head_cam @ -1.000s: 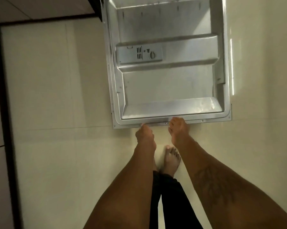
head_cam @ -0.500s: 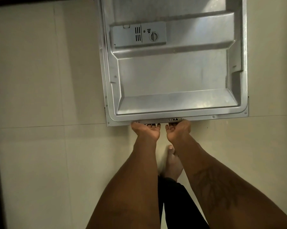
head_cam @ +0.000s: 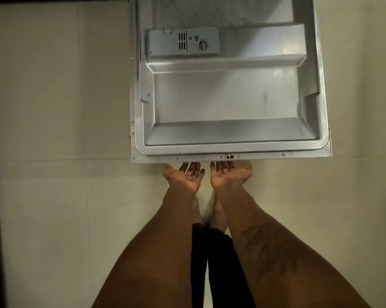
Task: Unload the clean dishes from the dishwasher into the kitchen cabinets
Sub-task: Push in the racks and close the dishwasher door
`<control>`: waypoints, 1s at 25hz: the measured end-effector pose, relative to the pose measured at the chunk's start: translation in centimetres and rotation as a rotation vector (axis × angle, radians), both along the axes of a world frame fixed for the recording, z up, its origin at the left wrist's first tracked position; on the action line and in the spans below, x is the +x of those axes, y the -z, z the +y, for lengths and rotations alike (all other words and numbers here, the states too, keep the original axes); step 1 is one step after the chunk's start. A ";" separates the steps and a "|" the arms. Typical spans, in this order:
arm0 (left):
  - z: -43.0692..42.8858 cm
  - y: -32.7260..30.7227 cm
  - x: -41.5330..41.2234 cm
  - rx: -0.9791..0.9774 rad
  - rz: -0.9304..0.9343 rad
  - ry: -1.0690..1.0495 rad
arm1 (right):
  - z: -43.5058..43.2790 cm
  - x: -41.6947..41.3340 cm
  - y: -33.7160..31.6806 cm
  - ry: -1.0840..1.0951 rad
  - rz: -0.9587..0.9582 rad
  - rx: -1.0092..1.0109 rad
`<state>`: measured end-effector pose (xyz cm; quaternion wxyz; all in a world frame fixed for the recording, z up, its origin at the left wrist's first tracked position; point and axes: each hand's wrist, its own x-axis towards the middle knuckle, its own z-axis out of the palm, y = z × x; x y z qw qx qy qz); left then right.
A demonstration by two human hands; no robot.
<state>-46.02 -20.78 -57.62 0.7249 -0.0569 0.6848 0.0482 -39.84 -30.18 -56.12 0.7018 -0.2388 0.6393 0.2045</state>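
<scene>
Head view: dishwasher door point(head_cam: 229, 94) lies flat, fully down; left hand point(head_cam: 186, 177) & right hand point(head_cam: 228, 174) sit palms-up, fingers spread, tips tucked under its near edge, gripping nothing else. No racks or dishes in frame, so can't tell how much is unloaded; prob. at the very start or the end w/ door about to lift. Pale tiled floor point(head_cam: 54, 130) around; bare feet below.
</scene>
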 end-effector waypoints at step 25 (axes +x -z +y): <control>0.5 -29.4 13.1 0.354 -0.420 -0.333 | 3.3 10.6 -27.3 0.131 -0.418 0.269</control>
